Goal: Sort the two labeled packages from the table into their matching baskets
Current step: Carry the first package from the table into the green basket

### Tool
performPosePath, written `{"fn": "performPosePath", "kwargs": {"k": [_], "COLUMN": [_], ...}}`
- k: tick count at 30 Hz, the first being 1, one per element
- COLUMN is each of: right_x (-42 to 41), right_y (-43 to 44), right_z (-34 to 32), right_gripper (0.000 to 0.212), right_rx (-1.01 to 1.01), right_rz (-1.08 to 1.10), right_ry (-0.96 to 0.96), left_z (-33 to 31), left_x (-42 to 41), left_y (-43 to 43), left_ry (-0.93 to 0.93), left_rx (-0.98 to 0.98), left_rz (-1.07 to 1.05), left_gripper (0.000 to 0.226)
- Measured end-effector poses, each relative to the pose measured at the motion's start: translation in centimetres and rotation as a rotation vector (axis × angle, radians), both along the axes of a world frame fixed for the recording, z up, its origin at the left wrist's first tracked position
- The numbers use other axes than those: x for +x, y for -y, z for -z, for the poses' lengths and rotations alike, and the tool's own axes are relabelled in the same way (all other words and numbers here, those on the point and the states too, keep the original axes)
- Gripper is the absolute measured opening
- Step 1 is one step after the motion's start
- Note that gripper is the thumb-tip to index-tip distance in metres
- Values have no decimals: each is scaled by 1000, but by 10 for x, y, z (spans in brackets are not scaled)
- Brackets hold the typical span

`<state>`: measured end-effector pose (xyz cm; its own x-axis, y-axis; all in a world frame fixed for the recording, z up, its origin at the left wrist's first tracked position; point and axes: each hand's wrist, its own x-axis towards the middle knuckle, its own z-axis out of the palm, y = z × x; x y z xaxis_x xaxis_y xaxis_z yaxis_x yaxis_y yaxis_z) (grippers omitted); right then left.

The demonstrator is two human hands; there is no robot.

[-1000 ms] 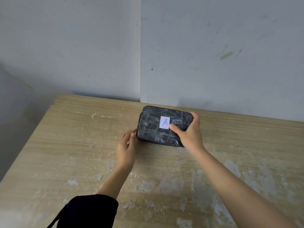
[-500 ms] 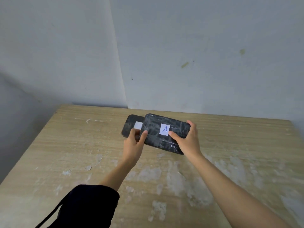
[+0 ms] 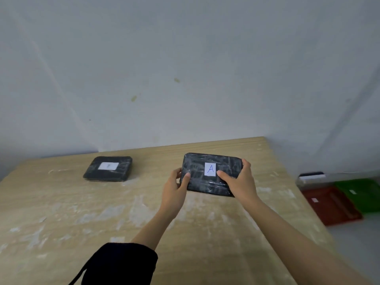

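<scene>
A person's two hands hold a flat, rectangular black package (image 3: 209, 174) just right of the frame's centre, above a pale wooden table (image 3: 61, 212) with worn whitish patches. The package is wrapped in shiny, wrinkled plastic and carries a white label marked "A" in blue. The left hand (image 3: 174, 190) grips its left edge, thumb on top; the right hand (image 3: 239, 182) clasps its right end, thumb beside the label. A second black wrapped package (image 3: 109, 169) lies flat on the table at left of centre, well apart; its white label is too blurred to read. At the right edge, a red basket (image 3: 331, 204) and a green basket (image 3: 362, 194) sit on the floor side by side.
</scene>
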<state>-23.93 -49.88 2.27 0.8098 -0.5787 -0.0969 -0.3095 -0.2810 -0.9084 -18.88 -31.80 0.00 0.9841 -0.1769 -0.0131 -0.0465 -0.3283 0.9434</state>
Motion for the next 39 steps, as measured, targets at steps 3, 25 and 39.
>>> {"fn": "performPosePath", "kwargs": {"k": [3,25,39], "right_x": [-28,-94,-200], "right_y": [55,458,768], "right_z": [-6,6,28], "right_gripper": [93,84,79], "right_rx": [-8,18,66], "right_rz": [52,211,122], "right_ry": [6,14,14], "left_z": [-8,-5,18], "left_x": [-19,-48,-163], "left_y": [57,474,778], "left_ry": [4,-121,-200], "left_rx": [10,68,13], "left_rz": [68,255,131], "left_gripper": [41,36,25]}}
